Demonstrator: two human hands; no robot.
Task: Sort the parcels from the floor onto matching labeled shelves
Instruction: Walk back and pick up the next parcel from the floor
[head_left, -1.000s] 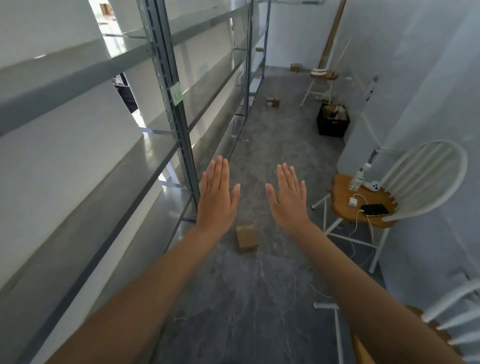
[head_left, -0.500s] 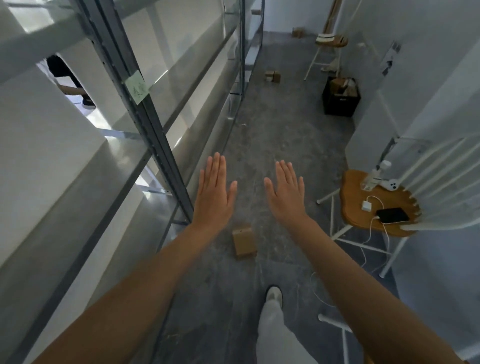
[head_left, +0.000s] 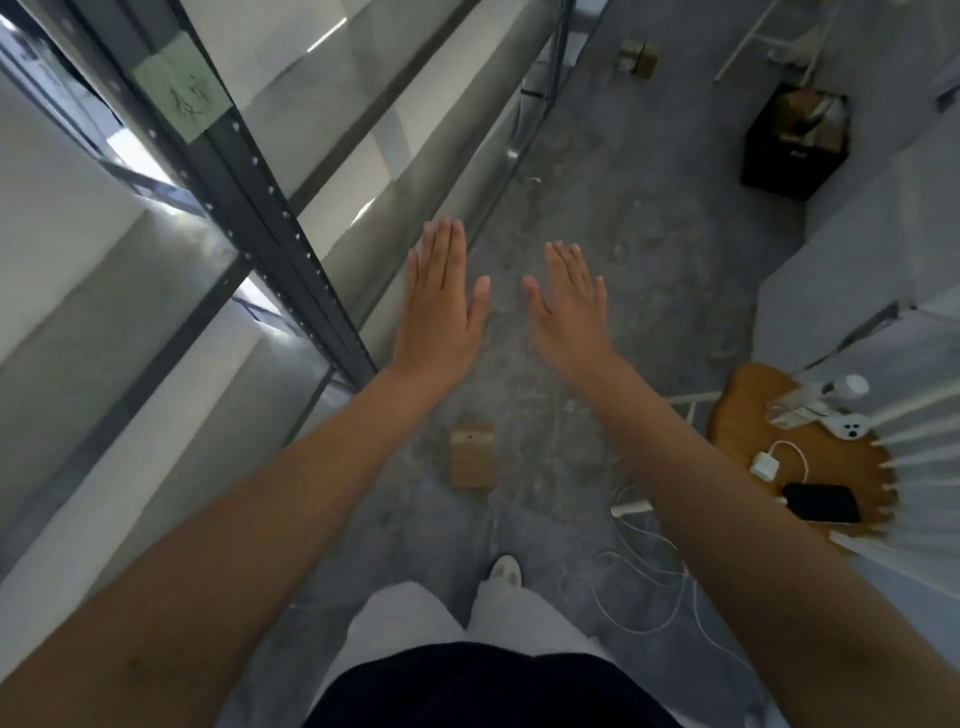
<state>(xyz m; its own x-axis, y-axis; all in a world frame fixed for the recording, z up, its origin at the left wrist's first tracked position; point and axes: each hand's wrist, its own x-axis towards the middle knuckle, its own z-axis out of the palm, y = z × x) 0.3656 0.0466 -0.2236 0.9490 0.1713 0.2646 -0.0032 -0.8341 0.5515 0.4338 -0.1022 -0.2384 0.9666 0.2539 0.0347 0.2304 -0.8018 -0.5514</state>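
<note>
Risk first, from the shelving side across: easy to misread the green label (head_left: 179, 96) stuck on the dark upright (head_left: 260, 208) of the shelf rack (head_left: 363, 130) — scrawl on it blurred here, not legible — and so to drop a parcel on the wrong level. Judged too that stooping for the near parcel (head_left: 471, 457) could bring head or shoulder against that upright, close on the left. Further right, loose white cables (head_left: 649, 582) trailing across the floor (head_left: 597, 208) just beside the forward shoe (head_left: 505, 570) — a likely snag for a foot during the step in. Beyond them, a phone (head_left: 821, 502) and charger (head_left: 763, 465) lying on the wooden chair seat (head_left: 753, 431), tethered by those same cables; a tug could pull them off its edge.

Then the pose. Left hand (head_left: 441, 306) held out flat, palm down, fingers straight and pressed together, thumb spread aside — holding nothing. Right hand (head_left: 569, 306) the same: flat, palm down, fingers slightly fanned, holding nothing. Both arms stretched forward at a like height, hands near each other but apart, well above the floor.

Near parcel: small brown box on the bare floor, between the two forearms in view, ahead of the shoe, near the rack's foot. Another parcel (head_left: 638, 54) far down the aisle by the rack. Pickup not yet begun.
</note>
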